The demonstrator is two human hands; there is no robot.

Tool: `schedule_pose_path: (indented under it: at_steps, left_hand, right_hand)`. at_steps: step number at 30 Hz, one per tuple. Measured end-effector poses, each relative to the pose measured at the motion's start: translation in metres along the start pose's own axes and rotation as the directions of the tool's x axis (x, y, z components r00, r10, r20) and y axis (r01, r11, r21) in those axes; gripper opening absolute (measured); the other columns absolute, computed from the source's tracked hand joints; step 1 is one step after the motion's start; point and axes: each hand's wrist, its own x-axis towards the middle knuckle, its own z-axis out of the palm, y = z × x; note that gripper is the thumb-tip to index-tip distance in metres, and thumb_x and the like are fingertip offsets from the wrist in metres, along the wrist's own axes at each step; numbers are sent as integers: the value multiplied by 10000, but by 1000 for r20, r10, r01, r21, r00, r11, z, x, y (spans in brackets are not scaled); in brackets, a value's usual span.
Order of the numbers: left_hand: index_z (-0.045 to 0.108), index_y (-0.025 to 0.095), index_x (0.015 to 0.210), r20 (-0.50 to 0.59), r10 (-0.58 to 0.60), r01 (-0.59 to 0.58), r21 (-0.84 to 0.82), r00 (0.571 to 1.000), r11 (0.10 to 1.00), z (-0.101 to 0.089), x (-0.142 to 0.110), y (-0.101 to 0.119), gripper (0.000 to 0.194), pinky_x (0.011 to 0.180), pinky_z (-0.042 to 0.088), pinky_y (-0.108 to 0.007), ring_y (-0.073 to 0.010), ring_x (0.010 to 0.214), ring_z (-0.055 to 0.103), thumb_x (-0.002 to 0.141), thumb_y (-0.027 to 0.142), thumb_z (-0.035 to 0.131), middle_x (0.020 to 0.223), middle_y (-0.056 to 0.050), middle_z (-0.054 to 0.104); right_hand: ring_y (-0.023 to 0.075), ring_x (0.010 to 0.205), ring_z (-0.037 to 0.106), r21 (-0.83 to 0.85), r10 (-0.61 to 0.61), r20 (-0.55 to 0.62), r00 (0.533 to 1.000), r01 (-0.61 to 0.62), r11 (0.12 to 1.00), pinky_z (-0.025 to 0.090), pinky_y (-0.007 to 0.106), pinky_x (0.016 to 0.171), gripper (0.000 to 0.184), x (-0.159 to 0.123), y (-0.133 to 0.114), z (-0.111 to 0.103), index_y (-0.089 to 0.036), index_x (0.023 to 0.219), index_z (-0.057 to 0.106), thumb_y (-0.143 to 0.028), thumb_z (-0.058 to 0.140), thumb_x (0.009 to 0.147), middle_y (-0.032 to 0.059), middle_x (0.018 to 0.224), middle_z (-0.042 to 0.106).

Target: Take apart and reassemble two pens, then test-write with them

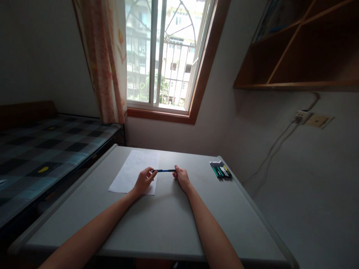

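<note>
While each end is held, one slim blue-and-black pen spans level between left grip and right grip, both grasping it by the fingers. Below and left of left grip: one white paper sheet, faint writing on its far part. Well right of right grip: one row of pens, side by side, green, black and some yellow. Under both grips: one pale grey tabletop. Beyond the grips: one sliding window, one floral curtain. Far left of left grip: one checked mattress.
</note>
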Motion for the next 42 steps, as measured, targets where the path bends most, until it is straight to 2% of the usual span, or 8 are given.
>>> schedule_pose_path:
  at_steps: [4, 10, 17, 26, 33, 39, 42]
  left_hand:
    - [539, 176, 737, 10, -2, 2, -12, 1000, 1000, 0, 0, -2, 278, 507, 446, -243, -139, 507, 580, 749, 453, 522, 569, 8, 565]
    - [535, 189, 974, -11, -7, 6, -89, 1000, 996, 0, 0, 0, 337, 494, 452, -226, -107, 516, 584, 730, 421, 551, 785, -11, 587]
    - [559, 177, 881, 15, 13, -11, -79, 1000, 997, -1, 1, 0, 253, 501, 451, -233, -106, 508, 576, 744, 389, 539, 739, -7, 587]
    - [568, 174, 853, 14, -7, 8, -66, 1000, 998, -1, 1, 1, 296, 500, 442, -245, -126, 500, 569, 729, 442, 546, 624, 8, 575]
    - [573, 164, 710, 44, -14, 16, -47, 999, 999, -3, 1, 0, 324, 529, 442, -246, -129, 509, 556, 762, 472, 492, 574, -3, 569]
    - [534, 182, 967, 0, -20, 20, -92, 1000, 996, -1, 0, -1, 342, 498, 443, -228, -111, 517, 561, 736, 433, 549, 714, 4, 556]
    - [535, 187, 966, 1, -24, 24, -78, 1000, 997, 0, 0, -1, 343, 494, 445, -224, -111, 518, 564, 723, 428, 562, 694, 11, 551]
  right_hand:
    - [99, 412, 412, -2, 16, -16, 1000, -16, 1000, 313, 243, 452, 557, -1, -3, 1, -173, 393, 439, -661, 460, 660, 28, 425, 500]
    - [98, 422, 420, 29, -7, -5, 1000, 7, 1000, 333, 251, 500, 545, 1, 1, 0, -178, 383, 427, -638, 466, 672, 16, 424, 493]
    - [96, 416, 417, 49, -13, -8, 1000, 13, 999, 332, 252, 498, 538, 1, 2, 1, -177, 381, 427, -626, 479, 673, 13, 419, 492]
    - [97, 413, 419, 32, -19, -16, 1000, 19, 999, 338, 247, 481, 541, 1, 3, 0, -181, 383, 421, -632, 470, 678, 20, 422, 503]
    - [99, 412, 420, -14, 6, -23, 1000, -7, 1000, 318, 241, 455, 551, 0, 2, 1, -176, 389, 437, -649, 458, 670, 30, 432, 512]
    - [98, 406, 416, 8, -12, -21, 1000, 13, 1000, 325, 246, 468, 552, 1, 2, 1, -181, 382, 425, -646, 448, 679, 24, 420, 503]
    - [101, 407, 425, 11, -13, -20, 1000, 14, 1000, 329, 248, 465, 552, 1, 2, 1, -183, 381, 421, -649, 450, 675, 25, 420, 508]
